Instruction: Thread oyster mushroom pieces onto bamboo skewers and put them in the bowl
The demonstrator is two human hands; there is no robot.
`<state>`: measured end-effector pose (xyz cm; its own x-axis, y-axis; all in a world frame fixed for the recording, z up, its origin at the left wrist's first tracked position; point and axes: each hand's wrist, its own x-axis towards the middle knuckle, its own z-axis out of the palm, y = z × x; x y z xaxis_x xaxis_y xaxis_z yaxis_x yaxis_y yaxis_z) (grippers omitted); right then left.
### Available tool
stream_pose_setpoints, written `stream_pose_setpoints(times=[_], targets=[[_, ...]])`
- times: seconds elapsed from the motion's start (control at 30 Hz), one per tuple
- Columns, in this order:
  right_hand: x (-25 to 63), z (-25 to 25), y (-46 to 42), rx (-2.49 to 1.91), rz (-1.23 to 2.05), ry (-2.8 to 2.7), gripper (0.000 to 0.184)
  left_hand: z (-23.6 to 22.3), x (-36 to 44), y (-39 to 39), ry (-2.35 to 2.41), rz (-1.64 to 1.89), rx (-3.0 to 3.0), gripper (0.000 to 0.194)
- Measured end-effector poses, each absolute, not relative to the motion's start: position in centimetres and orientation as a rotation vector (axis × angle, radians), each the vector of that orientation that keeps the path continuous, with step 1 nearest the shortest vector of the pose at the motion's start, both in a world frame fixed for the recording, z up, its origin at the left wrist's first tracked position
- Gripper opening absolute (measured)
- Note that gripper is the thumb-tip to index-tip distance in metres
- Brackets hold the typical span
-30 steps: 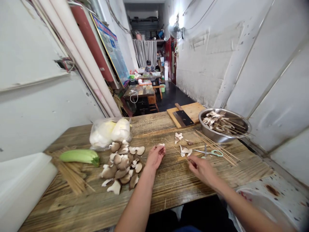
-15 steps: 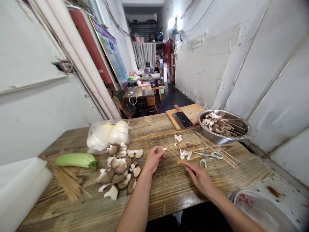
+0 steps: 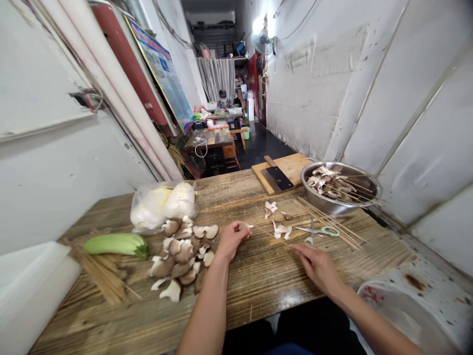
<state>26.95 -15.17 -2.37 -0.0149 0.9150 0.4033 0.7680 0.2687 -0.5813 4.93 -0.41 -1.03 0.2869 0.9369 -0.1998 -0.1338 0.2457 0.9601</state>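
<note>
My left hand (image 3: pixel 233 240) is closed, pinching a small oyster mushroom piece whose white end (image 3: pixel 250 226) shows past the fingertips. Between thumb and fingers, my right hand (image 3: pixel 316 264) grips a thin wooden skewer (image 3: pixel 273 233), which slants up and left toward the mushroom piece. Whether the tip has pierced it, I cannot tell. Loose mushroom pieces (image 3: pixel 281 230) lie just beyond the skewer. Scissors (image 3: pixel 314 229) with pale green handles rest open beyond my right hand, one handle partly hidden by it. Left of my left hand is a pile of oyster mushrooms (image 3: pixel 186 251).
A steel bowl (image 3: pixel 321 201) holds skewered mushrooms, beside a cutting board (image 3: pixel 295 166) bearing a cleaver (image 3: pixel 277 178). Loose skewers (image 3: pixel 332 223) lie near the bowl. Leftward are a bagged white vegetable (image 3: pixel 162 204), a green gourd (image 3: pixel 114 245) and more skewers (image 3: pixel 101 281). A person sits far back.
My right hand has moved slightly right with the skewer, whose tip now points lower, closer to my left fingertips. My left hand keeps its pinch. The camera view has shifted a little.
</note>
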Motion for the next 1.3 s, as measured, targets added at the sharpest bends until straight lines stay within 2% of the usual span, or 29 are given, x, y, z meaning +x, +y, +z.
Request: stream_pose_setpoints(times=[0.17,0.3,0.43,0.57,0.77,0.87,0.97,1.07,1.17,1.3], targets=[[28.3,-1.8,-15.4,-1.560,0.263,-1.910,0.036,-0.8,4.3,-0.3,0.907,0.855,1.110,0.030],[28.8,-1.9,-15.6,-1.541,0.289,-1.941,0.038,-1.2,4.2,0.1,0.947,0.843,1.124,0.024],[29.5,-2.5,-15.7,-1.630,0.258,-1.941,0.035,-2.3,4.3,0.4,1.172,1.100,1.229,0.007],[29.9,-2.9,-16.1,-1.699,0.284,-1.950,0.033,-2.4,4.8,0.7,1.150,1.299,1.258,0.015],[29.7,-3.2,-16.9,-1.722,0.364,-1.681,0.026,-1.0,7.6,3.1,0.917,1.052,1.383,0.034],[29.3,-3.6,-16.9,-1.692,0.412,-1.581,0.030,-0.4,8.2,4.5,0.856,0.873,1.527,0.032],[28.6,-3.7,-16.8,-1.616,0.365,-1.588,0.029,0.1,7.8,4.5,0.901,0.815,1.553,0.021],[27.6,-3.4,-16.5,-1.550,0.254,-1.595,0.028,0.2,7.1,2.8,0.998,0.854,1.453,0.010],[26.3,-3.4,-16.0,-1.514,0.245,-1.609,0.029,-0.2,6.7,0.7,0.990,0.887,1.136,0.019],[25.0,-3.9,-15.5,-1.510,0.241,-1.691,0.035,-1.3,6.3,-0.3,0.914,0.950,0.736,0.009]])
